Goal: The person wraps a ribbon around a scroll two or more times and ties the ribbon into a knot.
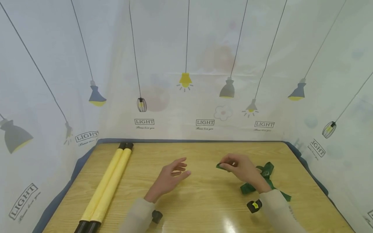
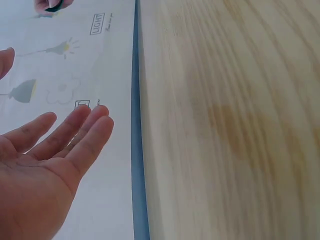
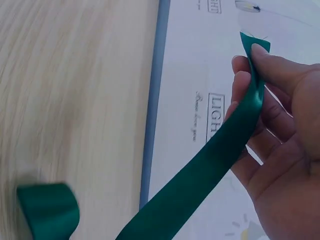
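My right hand (image 1: 240, 166) pinches the frayed end of a green satin ribbon (image 3: 200, 172) between thumb and fingers, above the table. From there the ribbon runs down past the palm in the right wrist view. More of its loops lie loosely on the table beside the right forearm in the head view. My left hand (image 1: 170, 176) is raised over the middle of the table, fingers apart and holding nothing. In the left wrist view the left palm (image 2: 37, 185) shows, with the fingers slightly bent.
Two long yellow rolls with black ends (image 1: 109, 181) lie side by side at the left of the wooden table (image 1: 201, 207). Around the table hangs a white sheet (image 1: 180, 38) printed with lamps. A small black object with a yellow mark (image 1: 254, 205) is by the right wrist.
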A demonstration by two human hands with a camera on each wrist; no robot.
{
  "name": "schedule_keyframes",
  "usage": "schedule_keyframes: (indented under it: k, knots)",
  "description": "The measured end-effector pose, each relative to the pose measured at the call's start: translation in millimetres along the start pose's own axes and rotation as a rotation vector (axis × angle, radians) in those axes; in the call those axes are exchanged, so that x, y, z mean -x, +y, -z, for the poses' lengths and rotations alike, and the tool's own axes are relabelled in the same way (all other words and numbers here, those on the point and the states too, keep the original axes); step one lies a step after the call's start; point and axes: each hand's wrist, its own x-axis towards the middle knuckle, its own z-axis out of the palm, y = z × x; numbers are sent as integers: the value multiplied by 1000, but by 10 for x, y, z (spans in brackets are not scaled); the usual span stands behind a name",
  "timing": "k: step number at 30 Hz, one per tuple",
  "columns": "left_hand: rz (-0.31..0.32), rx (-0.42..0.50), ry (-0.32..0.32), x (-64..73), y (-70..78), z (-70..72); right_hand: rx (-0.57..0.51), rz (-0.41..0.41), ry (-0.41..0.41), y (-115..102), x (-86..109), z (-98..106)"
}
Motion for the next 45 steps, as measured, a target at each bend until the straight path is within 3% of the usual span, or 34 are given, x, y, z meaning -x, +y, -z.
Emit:
schedule_keyframes:
  k: [13,23,39,45]
  knots:
    - [-20,-13,-8,-109,138,-197,-69,65,-16,-317,-131,-212]
    - [-21,85,-32,-128,224,-296,-108,73,-66,-455,-183,-393]
    - [-55,112,-101,-139,248,-248,-129,72,-140,-500,-206,-428]
    - [-48,92,-75,-139,227,-181,-149,62,-192,-439,-214,-434]
